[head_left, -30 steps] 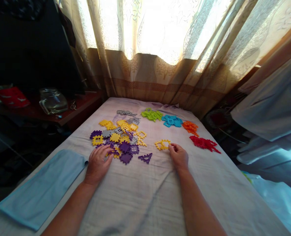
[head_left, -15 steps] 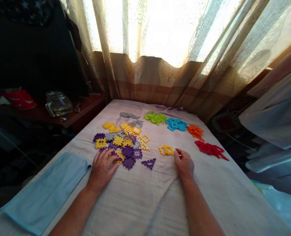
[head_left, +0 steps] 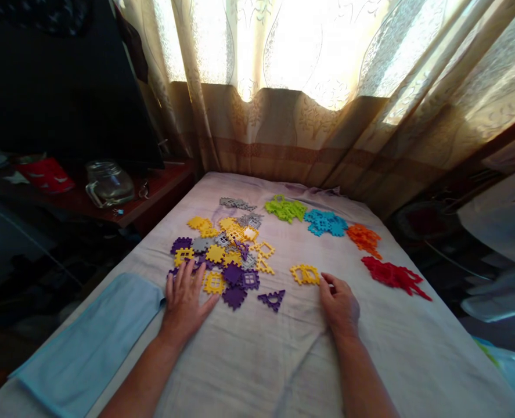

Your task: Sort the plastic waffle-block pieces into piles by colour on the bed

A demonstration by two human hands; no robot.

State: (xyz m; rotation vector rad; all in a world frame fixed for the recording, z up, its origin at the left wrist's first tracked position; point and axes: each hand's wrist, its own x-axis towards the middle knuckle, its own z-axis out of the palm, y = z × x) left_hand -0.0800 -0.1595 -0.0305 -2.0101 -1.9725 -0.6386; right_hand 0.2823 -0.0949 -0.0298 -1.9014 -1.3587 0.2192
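My left hand (head_left: 185,302) lies palm down at the near left edge of a mixed pile, its fingers spread over purple and yellow pieces. The pile holds flat plastic interlocking pieces with notched edges: a yellow square (head_left: 215,253), a purple square (head_left: 232,273) and a purple window-frame piece (head_left: 251,280) among them. To the right, a few overlapping yellow frame pieces (head_left: 304,274) rest on the sheet. My right hand (head_left: 341,303) is closed with curled fingers, thumb and fingertips pinching at their right edge. Between the hands is a purple triangular piece (head_left: 273,299).
Sorted piles of green (head_left: 285,209), blue (head_left: 326,222), orange (head_left: 364,239) and red pieces (head_left: 394,275) arc along the back right. Grey pieces (head_left: 237,203) lie behind the mixed pile. A blue cloth (head_left: 96,337) is at left, near a side table with a glass jar (head_left: 109,183).
My left hand's fingers have stretched out and spread over the pile. My right hand stays beside the yellow frame pieces. The camera view has shifted slightly.
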